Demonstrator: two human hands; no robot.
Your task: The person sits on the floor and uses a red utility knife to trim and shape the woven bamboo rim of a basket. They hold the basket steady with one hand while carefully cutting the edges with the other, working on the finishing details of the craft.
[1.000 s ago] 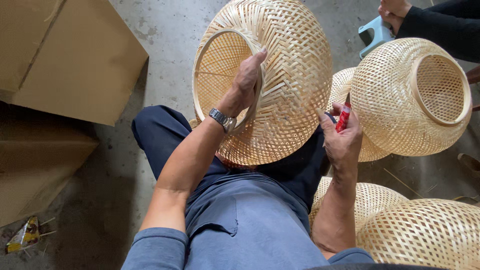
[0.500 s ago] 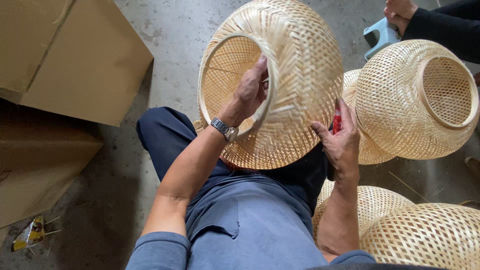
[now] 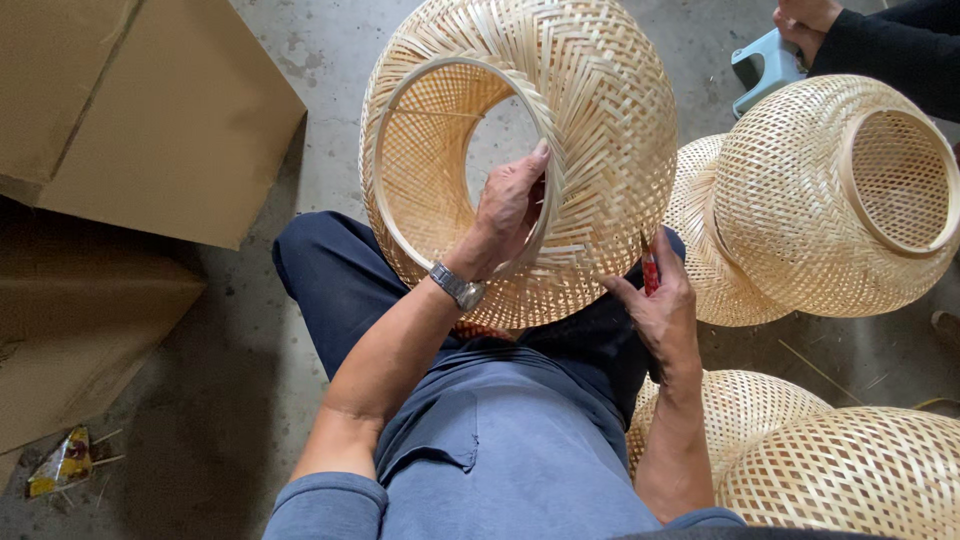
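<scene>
Fingers of your left hand [image 3: 510, 205] curl over the ring rim of the woven bamboo shade [image 3: 560, 150] on your lap, its opening tilted left. Your right hand [image 3: 655, 310] clamps a red tool [image 3: 650, 272] against its lower side.

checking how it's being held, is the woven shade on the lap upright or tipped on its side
Tipped on its side. The woven bamboo shade has its round opening facing left, the left hand grips its rim hoop, and the right hand steadies the lower edge.
</scene>
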